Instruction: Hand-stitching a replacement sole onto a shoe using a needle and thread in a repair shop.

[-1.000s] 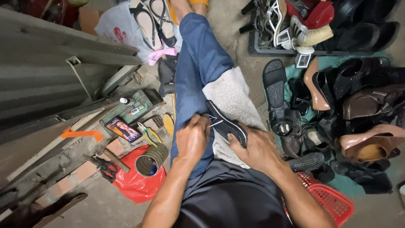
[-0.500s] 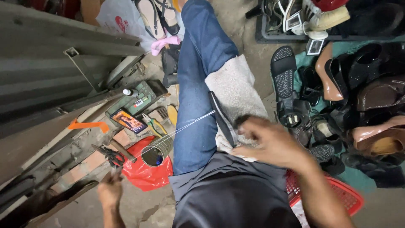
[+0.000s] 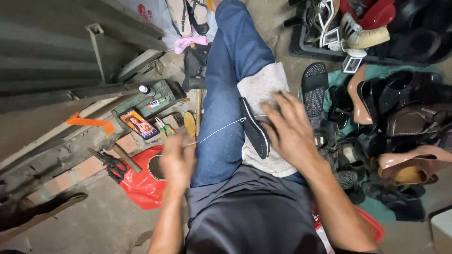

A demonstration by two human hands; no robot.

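While the right hand (image 3: 291,129) lies spread, fingers wide, over a black ribbed sole (image 3: 254,128) on a nubby grey towel (image 3: 263,84) across the denim thigh, the blurred left hand (image 3: 176,157) at eight o'clock is pinched narrow on a thin pale thread (image 3: 219,130) running taut to the sole.
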